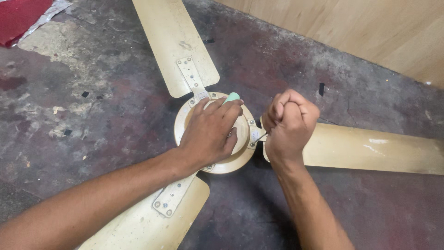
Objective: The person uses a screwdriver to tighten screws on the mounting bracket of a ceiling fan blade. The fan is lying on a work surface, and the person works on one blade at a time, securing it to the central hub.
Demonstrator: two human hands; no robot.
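On fan hub (240,159) | left hand (210,132) fingers spread flat, touching | right hand (289,125) fisted, contents hidden

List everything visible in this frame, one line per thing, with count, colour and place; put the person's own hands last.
ceiling fan: one, cream, lying on the floor at centre
fan blades: three, cream, spreading to top, right and bottom left
blade brackets: three, pale metal, screwed between hub and blades
mint green object: one, under the left fingertips on the hub
floor: worn, grey and reddish
wooden panel: one, light brown, top right
red sheet: one, top left corner
left hand: flat on the hub
right hand: fisted over the right bracket
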